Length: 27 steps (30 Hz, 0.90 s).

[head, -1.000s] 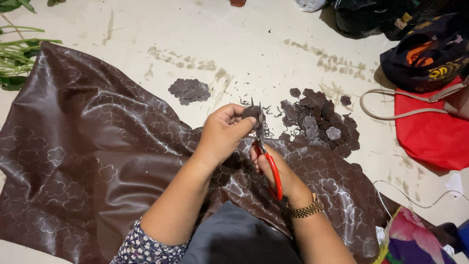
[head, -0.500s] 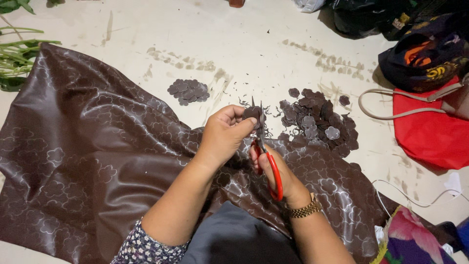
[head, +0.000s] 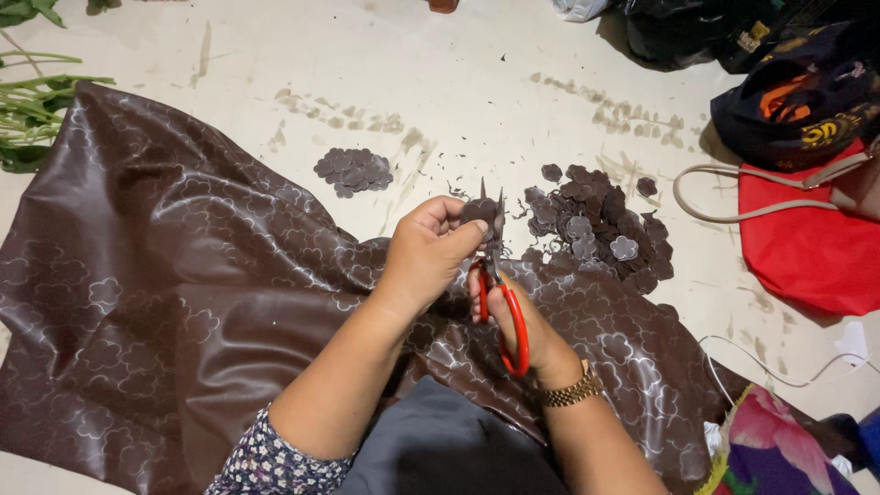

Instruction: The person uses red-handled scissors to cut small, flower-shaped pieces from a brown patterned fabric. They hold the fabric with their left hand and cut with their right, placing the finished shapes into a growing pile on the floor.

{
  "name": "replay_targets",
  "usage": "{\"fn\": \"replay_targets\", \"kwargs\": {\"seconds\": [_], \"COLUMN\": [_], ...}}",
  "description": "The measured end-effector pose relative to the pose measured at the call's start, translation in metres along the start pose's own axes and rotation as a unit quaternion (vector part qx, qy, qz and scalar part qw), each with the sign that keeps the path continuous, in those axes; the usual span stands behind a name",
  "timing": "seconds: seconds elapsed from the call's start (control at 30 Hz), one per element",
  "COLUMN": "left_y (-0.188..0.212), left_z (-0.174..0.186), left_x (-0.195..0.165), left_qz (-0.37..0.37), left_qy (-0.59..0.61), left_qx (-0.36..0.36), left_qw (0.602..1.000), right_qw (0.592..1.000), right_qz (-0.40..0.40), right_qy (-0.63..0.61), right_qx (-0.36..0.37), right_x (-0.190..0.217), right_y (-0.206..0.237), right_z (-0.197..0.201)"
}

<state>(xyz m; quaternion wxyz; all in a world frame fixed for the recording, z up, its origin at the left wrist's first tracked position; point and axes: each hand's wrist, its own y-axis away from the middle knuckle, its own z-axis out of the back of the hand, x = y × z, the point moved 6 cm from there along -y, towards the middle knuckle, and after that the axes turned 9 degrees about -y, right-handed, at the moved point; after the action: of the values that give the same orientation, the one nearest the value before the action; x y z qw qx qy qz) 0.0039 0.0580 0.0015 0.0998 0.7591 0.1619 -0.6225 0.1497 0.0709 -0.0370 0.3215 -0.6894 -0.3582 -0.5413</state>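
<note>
My left hand (head: 426, 252) pinches a small dark brown cut-out piece (head: 478, 210) between thumb and fingers. My right hand (head: 522, 325) grips red-handled scissors (head: 500, 302), whose blades point up and straddle the piece. Both hands hover over a large glossy dark brown sheet (head: 165, 275) printed with flower outlines, spread across the floor and my lap. A bigger heap of cut flower shapes (head: 596, 229) lies just right of the hands. A smaller pile of cut shapes (head: 353, 170) sits further left on the floor.
A red bag (head: 807, 247) with a beige strap and a dark bag (head: 807, 101) lie at the right. Green stems (head: 32, 110) rest at the far left. A floral cloth (head: 779, 449) and a thin white cord (head: 779, 367) are at the lower right.
The scissor blades have shifted slightly around the piece; hands stay in the same place.
</note>
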Motion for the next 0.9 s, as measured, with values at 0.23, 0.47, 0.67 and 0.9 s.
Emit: {"fn": "replay_targets", "kwargs": {"seconds": [0.23, 0.47, 0.67, 0.9], "left_y": [-0.001, 0.008, 0.005, 0.001], "left_z": [-0.002, -0.007, -0.006, 0.002], "left_x": [-0.004, -0.004, 0.001, 0.001], "left_qz": [0.015, 0.074, 0.082, 0.073], "left_qy": [0.017, 0.061, 0.065, 0.030], "left_qx": [0.010, 0.032, 0.012, 0.007], "left_qw": [1.000, 0.995, 0.994, 0.997], "right_qw": [1.000, 1.000, 0.999, 0.998], "right_qz": [0.006, 0.018, 0.001, 0.004], "right_qy": [0.009, 0.009, -0.001, -0.009], "right_qx": [-0.003, 0.014, 0.034, 0.056], "right_x": [-0.008, -0.007, -0.001, 0.009], "right_y": [0.000, 0.003, 0.002, 0.003], "right_z": [0.007, 0.005, 0.005, 0.001]}}
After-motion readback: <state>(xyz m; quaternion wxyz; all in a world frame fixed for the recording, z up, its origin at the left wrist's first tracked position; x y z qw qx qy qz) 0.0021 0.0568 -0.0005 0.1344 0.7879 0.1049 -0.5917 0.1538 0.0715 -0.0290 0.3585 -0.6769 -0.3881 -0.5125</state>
